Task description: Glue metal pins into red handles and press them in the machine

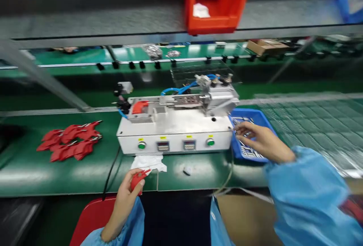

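My left hand (126, 196) is closed around a red plastic handle (137, 179), held low over the table's front edge. My right hand (256, 140) is at the left side of a blue bin (262, 117) of small metal parts, fingertips pinched. Whatever is between those fingertips is too small to make out. Between the hands stands a white bench machine (176, 125) with green buttons and small displays. Another red handle (140, 106) sits in the fixture at its left end, in line with a metal rod. A white cloth (149, 162) lies before the machine.
Several red handles with metal shafts (73, 138) lie piled on the left. An orange-red bin (217, 22) stands on the shelf above. A small dark-and-white piece (187, 170) lies near the front. A red stool (95, 215) is below the table.
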Action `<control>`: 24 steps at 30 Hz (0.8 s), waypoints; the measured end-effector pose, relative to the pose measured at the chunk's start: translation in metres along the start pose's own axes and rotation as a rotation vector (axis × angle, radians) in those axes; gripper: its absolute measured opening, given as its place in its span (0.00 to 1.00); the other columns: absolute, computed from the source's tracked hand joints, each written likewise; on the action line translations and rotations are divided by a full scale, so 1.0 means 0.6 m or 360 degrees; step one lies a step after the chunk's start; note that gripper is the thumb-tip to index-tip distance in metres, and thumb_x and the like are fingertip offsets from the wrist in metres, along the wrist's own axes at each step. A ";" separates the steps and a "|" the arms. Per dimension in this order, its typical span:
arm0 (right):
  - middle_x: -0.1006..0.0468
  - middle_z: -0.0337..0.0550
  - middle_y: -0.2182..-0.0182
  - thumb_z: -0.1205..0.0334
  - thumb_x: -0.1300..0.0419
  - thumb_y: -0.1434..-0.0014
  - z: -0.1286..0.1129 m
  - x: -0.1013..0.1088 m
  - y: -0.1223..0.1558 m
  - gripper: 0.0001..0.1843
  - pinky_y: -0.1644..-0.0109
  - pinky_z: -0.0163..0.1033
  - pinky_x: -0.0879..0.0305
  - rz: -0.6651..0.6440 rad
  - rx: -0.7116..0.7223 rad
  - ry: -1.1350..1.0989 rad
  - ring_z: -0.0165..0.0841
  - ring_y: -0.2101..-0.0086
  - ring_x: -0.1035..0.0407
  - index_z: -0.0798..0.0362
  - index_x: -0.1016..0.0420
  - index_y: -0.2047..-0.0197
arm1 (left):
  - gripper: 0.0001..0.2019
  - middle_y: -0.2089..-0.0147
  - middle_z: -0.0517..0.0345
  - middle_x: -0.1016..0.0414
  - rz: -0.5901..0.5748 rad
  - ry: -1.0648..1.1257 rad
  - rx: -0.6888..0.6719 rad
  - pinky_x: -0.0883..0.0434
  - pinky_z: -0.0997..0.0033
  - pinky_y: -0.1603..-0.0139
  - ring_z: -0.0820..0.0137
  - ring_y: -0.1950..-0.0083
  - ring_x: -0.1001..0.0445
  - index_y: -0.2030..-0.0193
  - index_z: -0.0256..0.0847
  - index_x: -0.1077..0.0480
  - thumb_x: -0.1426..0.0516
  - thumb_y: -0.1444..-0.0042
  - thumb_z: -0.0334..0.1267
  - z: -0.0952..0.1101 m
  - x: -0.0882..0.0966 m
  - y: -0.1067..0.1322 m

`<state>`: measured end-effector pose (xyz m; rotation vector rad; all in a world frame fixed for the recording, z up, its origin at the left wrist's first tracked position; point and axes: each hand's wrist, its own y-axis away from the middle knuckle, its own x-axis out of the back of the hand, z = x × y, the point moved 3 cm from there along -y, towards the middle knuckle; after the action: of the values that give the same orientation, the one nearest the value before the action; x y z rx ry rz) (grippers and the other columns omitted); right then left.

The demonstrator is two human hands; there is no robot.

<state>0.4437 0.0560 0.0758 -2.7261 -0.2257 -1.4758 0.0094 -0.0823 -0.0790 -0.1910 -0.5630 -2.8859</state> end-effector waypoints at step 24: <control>0.23 0.53 0.49 0.69 0.34 0.39 -0.431 -0.202 -0.330 0.06 0.47 0.47 0.33 -0.0258 0.0943 0.0787 0.46 0.47 0.31 0.55 0.17 0.58 | 0.11 0.49 0.49 0.26 0.0463 -0.0554 -0.1242 0.26 0.67 0.52 0.65 0.50 0.26 0.50 0.40 0.24 0.41 0.37 0.40 0.230 0.066 -0.080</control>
<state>0.1355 0.2128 0.1088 -1.8658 -0.7335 -1.7164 -0.0273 0.0078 0.0373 -0.8122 0.5376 -2.6289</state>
